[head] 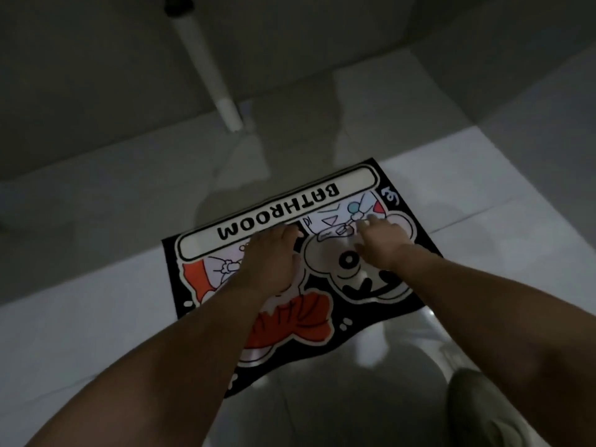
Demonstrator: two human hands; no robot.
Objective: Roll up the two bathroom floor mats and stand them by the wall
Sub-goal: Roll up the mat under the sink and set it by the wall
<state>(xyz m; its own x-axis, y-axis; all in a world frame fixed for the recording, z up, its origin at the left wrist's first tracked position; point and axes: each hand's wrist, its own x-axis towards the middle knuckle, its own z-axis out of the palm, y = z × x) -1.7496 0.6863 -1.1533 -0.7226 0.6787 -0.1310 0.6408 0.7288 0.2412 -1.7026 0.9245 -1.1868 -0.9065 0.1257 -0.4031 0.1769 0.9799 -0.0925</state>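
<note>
- Landmark is the BATHROOM mat (290,269), lying flat on the tile floor (96,317), with the wall (96,91) well beyond its far edge. Only one mat in view, no idea where the second is.
- My left hand (274,256) sits palm down left of the mat's middle, fingers curled, gripping nothing.
- My right hand (382,241) is on the right half, fingers spread flat, also holding nothing.
- Worry: the tile looks glossy, so the mat could slide instead of rolling, or roll up crooked if my hands push unevenly.

pale pipe (206,64), perhaps; tiled floor (96,285)
</note>
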